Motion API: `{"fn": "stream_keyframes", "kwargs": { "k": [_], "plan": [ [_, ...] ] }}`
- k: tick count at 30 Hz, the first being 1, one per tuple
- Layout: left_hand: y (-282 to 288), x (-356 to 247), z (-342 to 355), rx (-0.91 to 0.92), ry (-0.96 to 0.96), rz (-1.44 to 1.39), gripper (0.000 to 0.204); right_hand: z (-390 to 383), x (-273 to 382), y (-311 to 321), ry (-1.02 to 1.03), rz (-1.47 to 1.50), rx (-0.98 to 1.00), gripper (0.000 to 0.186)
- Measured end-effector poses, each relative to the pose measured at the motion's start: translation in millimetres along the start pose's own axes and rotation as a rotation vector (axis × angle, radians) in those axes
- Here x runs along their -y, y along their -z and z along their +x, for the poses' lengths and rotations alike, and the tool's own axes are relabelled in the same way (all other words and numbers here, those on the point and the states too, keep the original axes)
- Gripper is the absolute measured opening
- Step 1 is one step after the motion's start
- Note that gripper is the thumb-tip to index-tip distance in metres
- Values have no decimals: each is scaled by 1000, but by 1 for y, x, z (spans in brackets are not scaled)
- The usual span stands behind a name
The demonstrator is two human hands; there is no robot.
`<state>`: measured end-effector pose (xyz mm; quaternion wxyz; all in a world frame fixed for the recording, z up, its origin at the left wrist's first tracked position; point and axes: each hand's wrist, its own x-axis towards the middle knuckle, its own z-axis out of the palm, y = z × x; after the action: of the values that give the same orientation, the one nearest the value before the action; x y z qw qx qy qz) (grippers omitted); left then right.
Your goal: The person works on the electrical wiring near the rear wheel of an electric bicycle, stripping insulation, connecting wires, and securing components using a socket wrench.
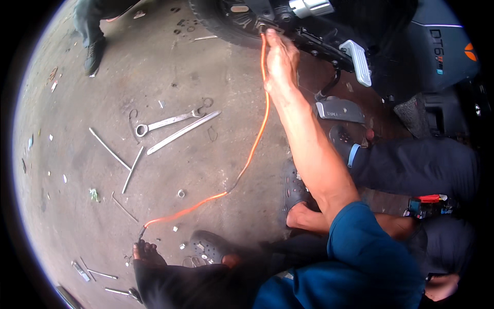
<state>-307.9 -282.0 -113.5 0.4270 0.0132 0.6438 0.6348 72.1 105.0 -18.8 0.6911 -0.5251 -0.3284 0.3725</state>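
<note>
My right hand (281, 62) reaches forward to the hub of the scooter wheel (213, 23), its fingers closed at the upper end of an orange cable (264, 116). That end meets the axle area, and the fingertips partly hide the contact. The cable curves down across the floor to its dark lower end. There, curled fingers of my left hand (147, 252) hold it, while my dark-trousered knee covers the rest of that hand. Left of the cable lie a combination wrench (167, 123), a flat metal bar (183, 133) and a T-handle wrench (133, 169).
A nut (181, 193), a thin rod (125, 207) and several small tools lie on the concrete floor (92, 154). A footrest (356, 63) juts from the scooter; a grey cover (339, 110) is below it. Another person's dark-trousered leg (411, 165) is at right, a shoe (93, 55) upper left.
</note>
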Motion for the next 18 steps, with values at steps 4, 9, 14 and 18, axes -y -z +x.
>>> {"fn": "stream_keyframes", "kwargs": {
  "k": [4,9,14,18],
  "plan": [
    [-22,-14,-15,115,-108,109,20,-113,13,-5,337,-257,330,24],
    [-70,-8,-36,345,-79,142,20,-246,-21,-9,530,-499,1382,39],
    [-82,-5,-52,427,166,242,32,-270,-39,8,120,-544,1617,30],
    [-98,23,-43,613,106,490,50,-230,-57,26,148,-746,1505,22]
  ]
}}
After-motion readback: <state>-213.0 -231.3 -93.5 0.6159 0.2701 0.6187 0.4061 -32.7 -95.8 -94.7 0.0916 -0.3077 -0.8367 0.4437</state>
